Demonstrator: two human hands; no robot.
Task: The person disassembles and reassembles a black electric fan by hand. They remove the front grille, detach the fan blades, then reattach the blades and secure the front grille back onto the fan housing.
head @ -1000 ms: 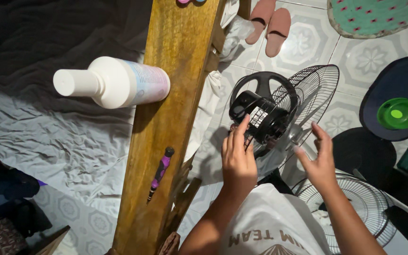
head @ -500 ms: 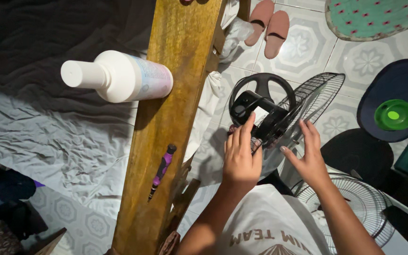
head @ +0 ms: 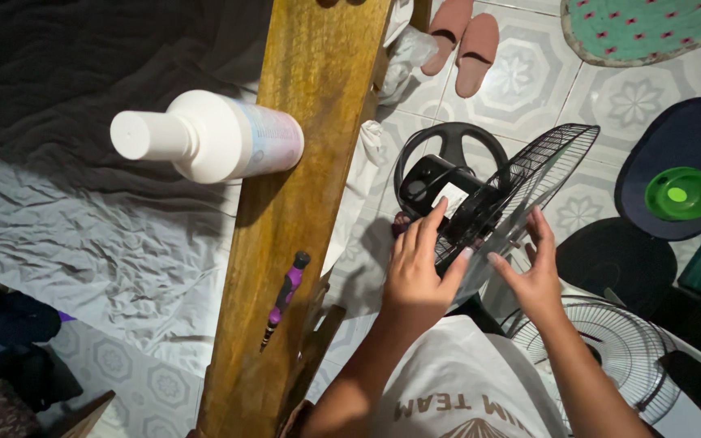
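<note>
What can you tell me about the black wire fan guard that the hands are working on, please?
The black wire fan guard is a round grille of thin radial metal wires with a rim, tilted on edge above the tiled floor. It sits against the black motor housing. The left hand rests fingers on its near side; the right hand touches its lower edge.

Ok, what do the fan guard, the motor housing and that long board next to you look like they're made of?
Fan guard: thin dark wire in a radial grid, likely coated metal. Motor housing: smooth black shell with a soft sheen, probably moulded plastic. Board: wood, with visible grain and a glossy brown finish. The left hand rests on the housing; the right hand is at the guard.
</note>
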